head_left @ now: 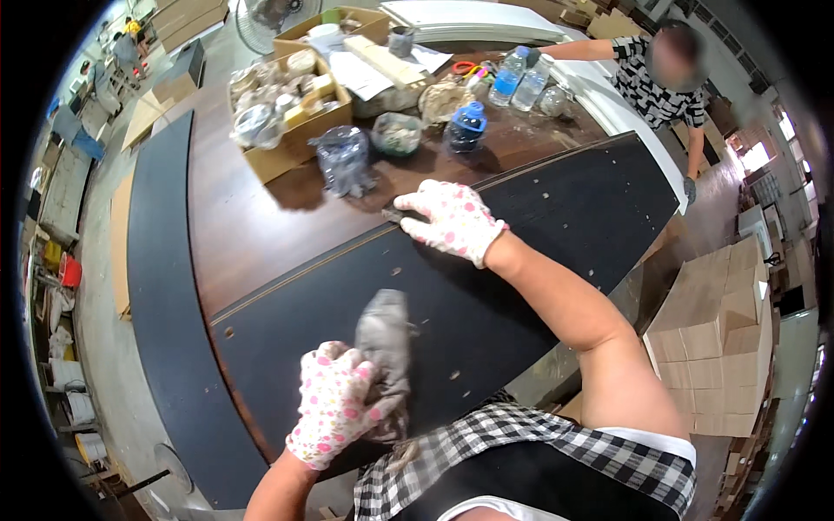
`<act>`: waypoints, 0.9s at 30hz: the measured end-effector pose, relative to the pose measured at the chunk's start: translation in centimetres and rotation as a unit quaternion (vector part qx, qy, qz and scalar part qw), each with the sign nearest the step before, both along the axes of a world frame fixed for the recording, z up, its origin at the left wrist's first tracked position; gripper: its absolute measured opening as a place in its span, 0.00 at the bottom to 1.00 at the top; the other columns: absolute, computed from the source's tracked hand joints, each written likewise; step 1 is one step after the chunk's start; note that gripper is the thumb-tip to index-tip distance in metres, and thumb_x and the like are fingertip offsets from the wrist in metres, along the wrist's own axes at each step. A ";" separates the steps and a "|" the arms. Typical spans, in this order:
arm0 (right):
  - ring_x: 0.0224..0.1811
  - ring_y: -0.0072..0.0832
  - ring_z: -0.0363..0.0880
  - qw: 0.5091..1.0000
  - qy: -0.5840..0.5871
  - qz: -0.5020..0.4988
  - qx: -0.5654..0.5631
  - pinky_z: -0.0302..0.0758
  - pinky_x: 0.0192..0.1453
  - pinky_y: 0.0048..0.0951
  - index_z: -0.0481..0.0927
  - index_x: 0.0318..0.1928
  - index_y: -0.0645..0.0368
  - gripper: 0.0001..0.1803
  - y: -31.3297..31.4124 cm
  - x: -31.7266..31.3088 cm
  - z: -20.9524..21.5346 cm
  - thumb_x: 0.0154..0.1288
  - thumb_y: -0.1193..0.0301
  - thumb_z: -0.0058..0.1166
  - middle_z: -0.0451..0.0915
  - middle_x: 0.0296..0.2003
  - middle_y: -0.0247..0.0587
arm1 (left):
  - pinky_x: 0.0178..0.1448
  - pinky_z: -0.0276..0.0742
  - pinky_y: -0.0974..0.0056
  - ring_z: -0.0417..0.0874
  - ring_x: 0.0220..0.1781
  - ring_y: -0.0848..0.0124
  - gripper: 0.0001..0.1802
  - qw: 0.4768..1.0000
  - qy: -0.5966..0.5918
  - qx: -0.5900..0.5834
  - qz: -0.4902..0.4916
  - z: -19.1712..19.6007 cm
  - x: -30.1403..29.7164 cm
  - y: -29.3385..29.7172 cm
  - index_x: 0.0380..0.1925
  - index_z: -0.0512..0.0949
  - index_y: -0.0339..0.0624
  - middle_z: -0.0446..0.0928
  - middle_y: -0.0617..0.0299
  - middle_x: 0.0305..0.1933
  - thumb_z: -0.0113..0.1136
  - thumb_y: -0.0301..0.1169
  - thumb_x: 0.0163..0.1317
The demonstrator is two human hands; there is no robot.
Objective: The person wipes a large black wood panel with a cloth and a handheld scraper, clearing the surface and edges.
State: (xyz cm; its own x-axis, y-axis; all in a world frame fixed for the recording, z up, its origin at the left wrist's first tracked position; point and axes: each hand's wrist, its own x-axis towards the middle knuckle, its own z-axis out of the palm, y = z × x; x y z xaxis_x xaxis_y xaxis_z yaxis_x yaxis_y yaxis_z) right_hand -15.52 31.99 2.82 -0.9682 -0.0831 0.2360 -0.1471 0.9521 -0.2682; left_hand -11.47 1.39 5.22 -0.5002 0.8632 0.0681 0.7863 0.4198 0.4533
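A long black panel with several small holes lies across the brown table in front of me. My left hand, in a white glove with pink flowers, is closed on a grey cloth that lies on the panel's near left part. My right hand, in a matching glove, reaches to the panel's far edge, where a thin groove runs. Its fingers close around a small dark object, mostly hidden, whose kind I cannot make out.
Behind the panel stand an open cardboard box of small parts, a bag-lined cup, a blue-capped bottle and water bottles. Another dark panel lies left. A co-worker holds white boards at far right; stacked cartons stand right.
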 end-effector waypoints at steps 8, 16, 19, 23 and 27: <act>0.43 0.42 0.83 0.982 -0.014 -0.144 0.118 0.78 0.50 0.42 0.86 0.42 0.52 0.19 26.2 5.1 1.4 0.67 0.53 0.50 0.84 0.36 0.47 | 0.50 0.70 0.51 0.74 0.43 0.53 0.23 0.996 -0.065 0.012 0.058 0.1 2.3 17.1 0.45 0.77 0.44 0.77 0.56 0.37 0.72 0.35 0.48; 0.41 0.41 0.81 0.987 0.003 -0.094 0.132 0.78 0.46 0.41 0.84 0.47 0.48 0.17 38.2 7.3 0.8 0.64 0.55 0.53 0.81 0.37 0.43 | 0.52 0.74 0.53 0.78 0.47 0.53 0.26 0.999 0.008 0.028 -0.024 -0.8 2.9 32.7 0.50 0.81 0.45 0.75 0.52 0.59 0.71 0.37 0.49; 0.42 0.41 0.81 0.968 -0.040 -0.218 0.114 0.78 0.46 0.42 0.85 0.43 0.50 0.15 43.5 8.5 1.0 0.64 0.57 0.54 0.81 0.36 0.43 | 0.50 0.73 0.54 0.77 0.44 0.56 0.25 0.996 0.022 0.040 -0.074 -1.5 2.6 36.8 0.48 0.81 0.46 0.77 0.58 0.58 0.70 0.40 0.48; 0.38 0.41 0.80 0.996 0.039 0.017 0.080 0.78 0.43 0.41 0.81 0.46 0.51 0.16 36.0 6.5 -0.2 0.62 0.57 0.56 0.78 0.32 0.42 | 0.48 0.71 0.54 0.78 0.42 0.55 0.25 0.991 0.001 0.091 -0.098 -2.9 2.4 41.3 0.46 0.82 0.46 0.80 0.57 0.53 0.70 0.40 0.47; 0.36 0.40 0.80 0.997 0.032 0.019 0.060 0.78 0.41 0.42 0.81 0.45 0.47 0.14 36.2 7.1 -0.4 0.63 0.57 0.55 0.77 0.33 0.40 | 0.47 0.71 0.53 0.78 0.41 0.55 0.25 0.988 0.006 0.114 -0.108 -2.7 2.6 43.1 0.46 0.82 0.45 0.80 0.55 0.51 0.70 0.40 0.45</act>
State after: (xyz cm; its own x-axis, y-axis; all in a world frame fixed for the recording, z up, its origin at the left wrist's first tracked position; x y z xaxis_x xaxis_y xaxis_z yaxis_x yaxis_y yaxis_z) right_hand -8.46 68.15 2.43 -0.9474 -0.1511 0.2823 -0.1967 0.9703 -0.1408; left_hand -8.83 44.50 2.56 -0.3044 0.9114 0.2770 0.8519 0.1304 0.5072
